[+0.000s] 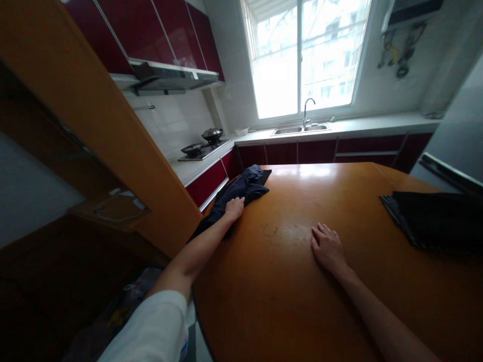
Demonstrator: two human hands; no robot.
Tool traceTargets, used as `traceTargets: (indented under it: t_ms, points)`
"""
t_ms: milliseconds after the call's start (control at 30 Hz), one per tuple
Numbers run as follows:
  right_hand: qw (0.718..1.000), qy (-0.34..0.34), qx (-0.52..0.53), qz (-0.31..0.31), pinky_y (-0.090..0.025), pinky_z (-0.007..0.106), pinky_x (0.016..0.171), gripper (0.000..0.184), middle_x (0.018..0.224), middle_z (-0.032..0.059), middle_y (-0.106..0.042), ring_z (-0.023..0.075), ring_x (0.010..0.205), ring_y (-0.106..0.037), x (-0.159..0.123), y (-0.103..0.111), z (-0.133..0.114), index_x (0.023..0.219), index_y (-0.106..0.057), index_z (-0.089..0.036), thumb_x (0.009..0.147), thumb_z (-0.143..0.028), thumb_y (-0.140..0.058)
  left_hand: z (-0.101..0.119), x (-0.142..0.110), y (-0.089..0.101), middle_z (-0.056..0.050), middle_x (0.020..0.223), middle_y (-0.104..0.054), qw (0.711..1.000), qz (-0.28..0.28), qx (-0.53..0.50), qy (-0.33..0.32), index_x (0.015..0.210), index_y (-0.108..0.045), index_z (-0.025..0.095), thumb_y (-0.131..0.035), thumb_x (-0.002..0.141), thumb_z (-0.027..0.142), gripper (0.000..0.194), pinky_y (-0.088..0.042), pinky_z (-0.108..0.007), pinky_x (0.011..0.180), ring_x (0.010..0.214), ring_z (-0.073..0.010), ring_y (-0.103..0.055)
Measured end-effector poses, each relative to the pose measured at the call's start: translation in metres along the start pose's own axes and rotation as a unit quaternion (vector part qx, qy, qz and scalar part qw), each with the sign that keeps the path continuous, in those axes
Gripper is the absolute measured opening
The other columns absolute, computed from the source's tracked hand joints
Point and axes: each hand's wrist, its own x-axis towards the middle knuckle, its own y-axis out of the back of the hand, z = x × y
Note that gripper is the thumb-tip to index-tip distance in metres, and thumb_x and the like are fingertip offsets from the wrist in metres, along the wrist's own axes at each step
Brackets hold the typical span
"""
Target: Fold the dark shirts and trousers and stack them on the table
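My left hand (pixel 234 208) is closed on the near side of a dark navy garment (pixel 243 185), which lies bunched along the left edge of the wooden table (pixel 287 281). Part of the cloth is hidden behind my hand and forearm, and its exact kind does not show. Flat on the tabletop rests my right hand (pixel 327 245), its fingers stretched out and nothing in it. Over at the right side of the table lies a folded black cloth (pixel 441 218), apart from both hands.
Beyond the table runs a white counter (pixel 377 122) with a double sink (pixel 289 130) under a window. Pans (pixel 212 133) sit on the gas stove (pixel 206 150) at the left. A wooden frame (pixel 124 120) rises close by my left arm. Bags lie on the floor below it.
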Motion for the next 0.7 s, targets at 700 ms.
traceTargets:
  t_ms: [700]
  points:
    - [0.919, -0.147, 0.331, 0.156, -0.047, 0.039, 0.104, 0.058, 0.135, 0.0198, -0.064, 0.0279, 0.122, -0.061, 0.019, 0.009, 0.014, 0.140, -0.055, -0.007, 0.093, -0.036, -0.037, 0.251, -0.034, 0.001, -0.012, 0.113, -0.075, 0.927, 0.042, -0.314, -0.199, 0.111, -0.075, 0.017, -0.052, 0.094, 0.019, 0.029, -0.051, -0.030, 0.098, 0.107, -0.0233, -0.070]
